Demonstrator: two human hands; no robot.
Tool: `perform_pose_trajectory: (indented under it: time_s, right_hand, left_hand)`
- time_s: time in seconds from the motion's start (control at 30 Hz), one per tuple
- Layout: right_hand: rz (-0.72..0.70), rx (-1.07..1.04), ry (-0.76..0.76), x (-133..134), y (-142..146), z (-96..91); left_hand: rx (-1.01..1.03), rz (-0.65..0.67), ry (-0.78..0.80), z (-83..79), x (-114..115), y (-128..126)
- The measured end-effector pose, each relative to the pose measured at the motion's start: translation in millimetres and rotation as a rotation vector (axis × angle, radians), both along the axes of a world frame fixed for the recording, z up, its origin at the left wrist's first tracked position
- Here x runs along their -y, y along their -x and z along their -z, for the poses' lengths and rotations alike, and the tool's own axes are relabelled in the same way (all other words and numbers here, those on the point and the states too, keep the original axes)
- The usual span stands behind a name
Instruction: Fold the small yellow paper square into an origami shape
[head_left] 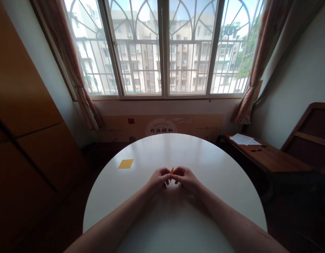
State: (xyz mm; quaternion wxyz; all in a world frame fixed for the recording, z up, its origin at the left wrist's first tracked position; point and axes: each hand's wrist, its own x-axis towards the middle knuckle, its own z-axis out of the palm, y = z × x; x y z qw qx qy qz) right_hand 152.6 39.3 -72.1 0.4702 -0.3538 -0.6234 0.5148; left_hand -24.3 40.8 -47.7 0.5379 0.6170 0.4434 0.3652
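Note:
My left hand and my right hand meet over the middle of a round white table. Both pinch a small orange folded paper piece that stands upright between the fingertips. Their fingers are curled closed around it, and most of the piece is hidden by them. A flat yellow-orange paper square lies on the table to the left of my left hand, apart from it.
A brown wooden side desk with white sheets and a dark pen stands at the right. A wooden cabinet fills the left. A barred window with curtains faces me.

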Motion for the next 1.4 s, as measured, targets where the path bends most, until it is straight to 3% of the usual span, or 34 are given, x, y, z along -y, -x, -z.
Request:
perform_pose_trajectory:
  time_s: [0.4, 0.87, 1.4]
  right_hand:
    - [0.104, 0.018, 0.095, -0.1, -3.6, -1.5]
    - [0.199, 0.104, 0.035, 3.0, 4.2, -3.9]
    - [0.079, 0.047, 0.17, 7.6, -3.7, -8.9]
  left_hand:
    - [-0.002, 0.019, 0.126, -7.7, -13.0, -10.1]
    - [-0.072, -0.003, 0.071, 0.2, -14.7, -8.6]
    - [-0.071, 0.036, -0.023, 9.3, -8.8, -6.3]
